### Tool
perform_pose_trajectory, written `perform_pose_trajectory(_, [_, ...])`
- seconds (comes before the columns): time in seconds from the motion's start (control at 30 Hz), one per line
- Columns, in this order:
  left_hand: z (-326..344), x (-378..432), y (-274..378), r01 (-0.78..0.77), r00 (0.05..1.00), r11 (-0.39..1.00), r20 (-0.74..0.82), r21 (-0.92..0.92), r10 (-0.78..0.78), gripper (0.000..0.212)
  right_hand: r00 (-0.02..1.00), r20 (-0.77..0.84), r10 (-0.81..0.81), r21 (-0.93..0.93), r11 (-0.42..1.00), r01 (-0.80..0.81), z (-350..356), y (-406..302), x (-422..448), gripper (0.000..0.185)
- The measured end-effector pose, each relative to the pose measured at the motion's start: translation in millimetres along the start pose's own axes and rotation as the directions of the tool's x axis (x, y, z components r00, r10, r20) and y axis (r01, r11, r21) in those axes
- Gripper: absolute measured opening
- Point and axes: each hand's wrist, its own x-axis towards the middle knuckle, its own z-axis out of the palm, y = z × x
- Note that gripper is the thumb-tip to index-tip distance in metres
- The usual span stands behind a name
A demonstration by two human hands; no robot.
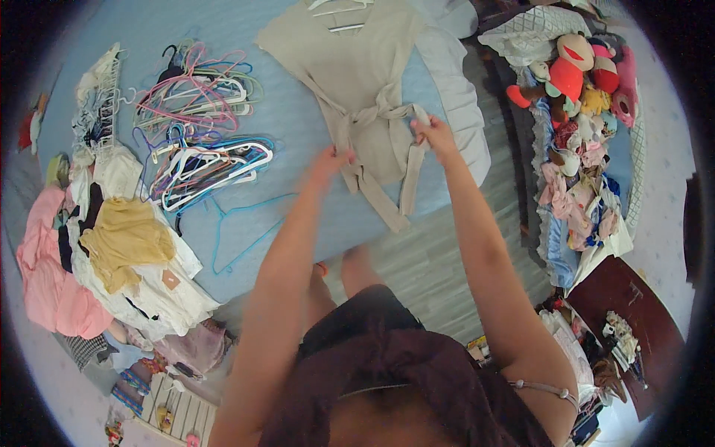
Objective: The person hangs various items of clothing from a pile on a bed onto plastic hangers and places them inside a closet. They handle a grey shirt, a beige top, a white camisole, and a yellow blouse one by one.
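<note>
A beige short-sleeved garment (363,72) lies spread on the blue bed cover (290,167), with a white hanger (341,5) at its neckline. Its fabric tie (382,106) is knotted at the waist, and the tails hang towards the bed's near edge. My right hand (434,136) grips a loop of the tie at the garment's right side. At the left side my left hand (333,162) touches the cloth near the waist; it is slightly blurred, so whether its fingers are closed on the fabric cannot be told.
Piles of plastic hangers (195,100) and a single blue hanger (220,223) lie left of the garment. Further left is a heap of clothes (134,240). Across the grey floor (435,268), to the right, stand plush toys (567,72) and a dark red table (631,302).
</note>
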Motion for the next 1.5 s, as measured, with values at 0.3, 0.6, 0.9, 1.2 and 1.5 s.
perform_pose_trajectory(0.3, [51.5,-59.0,-32.4,0.061,0.994,0.988,0.095,-0.140,-0.048,0.034,0.997,0.071,0.044,-0.354,0.935,-0.016,52.5,54.6,-108.7,0.029])
perform_pose_trajectory(0.6, [47.8,-85.5,-24.1,0.127,0.948,0.969,0.261,0.214,-0.182,0.050,0.969,0.163,0.186,-0.284,0.949,-0.134,77.9,45.0,-129.6,0.024])
perform_pose_trajectory(0.9, [2.0,-135.1,-57.0,0.135,0.973,0.991,0.187,0.009,-0.134,0.043,0.930,-0.022,-0.366,-0.790,0.577,0.209,123.4,65.0,-143.0,0.032])
perform_pose_trajectory(1.2, [-219.2,-195.5,-99.4,-0.102,0.946,0.951,-0.324,-0.293,0.001,0.034,0.909,0.346,-0.233,-0.731,0.541,0.416,332.4,50.8,-172.9,0.026])
perform_pose_trajectory(1.5, [-552.6,-329.0,-144.9,0.076,0.242,0.921,-0.903,0.382,0.354,0.042,0.796,0.605,0.016,-0.618,0.639,0.458,622.9,105.5,-273.7,0.025])
